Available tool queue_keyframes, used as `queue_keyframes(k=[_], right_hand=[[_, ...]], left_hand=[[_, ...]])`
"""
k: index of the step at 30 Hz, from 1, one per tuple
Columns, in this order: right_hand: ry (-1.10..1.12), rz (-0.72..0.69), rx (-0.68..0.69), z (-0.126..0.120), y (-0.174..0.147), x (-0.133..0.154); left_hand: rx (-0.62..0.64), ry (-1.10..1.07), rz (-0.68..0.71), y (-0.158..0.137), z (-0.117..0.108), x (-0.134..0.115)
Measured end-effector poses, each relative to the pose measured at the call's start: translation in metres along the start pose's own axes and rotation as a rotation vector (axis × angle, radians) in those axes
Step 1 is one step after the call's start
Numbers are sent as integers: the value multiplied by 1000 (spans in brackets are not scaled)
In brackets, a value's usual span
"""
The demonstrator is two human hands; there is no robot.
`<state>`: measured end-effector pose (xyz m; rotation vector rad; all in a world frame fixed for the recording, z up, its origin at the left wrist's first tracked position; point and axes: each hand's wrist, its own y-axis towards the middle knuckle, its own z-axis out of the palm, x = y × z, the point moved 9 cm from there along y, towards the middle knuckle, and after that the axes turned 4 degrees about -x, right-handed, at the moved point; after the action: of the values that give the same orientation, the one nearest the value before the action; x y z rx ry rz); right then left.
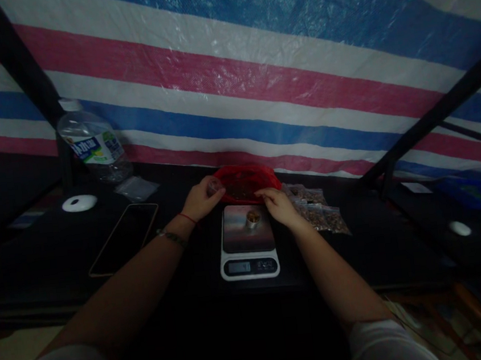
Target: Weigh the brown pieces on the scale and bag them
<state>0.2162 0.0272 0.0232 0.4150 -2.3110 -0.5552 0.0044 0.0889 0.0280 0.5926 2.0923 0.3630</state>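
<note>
A small kitchen scale [247,242] with a dark platform stands on the black table in front of me. A little round metal cup [252,219] sits on its platform. Behind the scale lies a red plastic bag [244,180] holding dark bits. My left hand [200,199] is closed around a small round thing at the bag's left edge; what it is I cannot make out. My right hand [278,204] rests at the bag's right front edge, fingers curled, just beside the cup.
Small clear packets [318,209] of brownish bits lie right of the scale. A dark phone [124,238], a white round device [79,203] and a water bottle [93,143] are on the left. A striped tarp [255,75] hangs behind; black poles cross both sides.
</note>
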Motion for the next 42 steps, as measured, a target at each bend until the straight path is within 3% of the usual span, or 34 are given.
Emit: queue_keyframes(k=[10, 18, 23, 28, 42], right_hand=[[23, -13, -44, -6, 22, 9], [-163, -147, 367, 54, 79, 24], [-141, -204, 492, 84, 85, 30], [-135, -172, 514, 95, 76, 22], [-331, -168, 485, 93, 71, 19]], left_hand=[[40, 36, -40, 0, 2, 1], [64, 3, -62, 1, 6, 8], [86, 8, -38, 1, 7, 7], [85, 9, -31, 2, 10, 5], [70, 18, -48, 3, 11, 10]])
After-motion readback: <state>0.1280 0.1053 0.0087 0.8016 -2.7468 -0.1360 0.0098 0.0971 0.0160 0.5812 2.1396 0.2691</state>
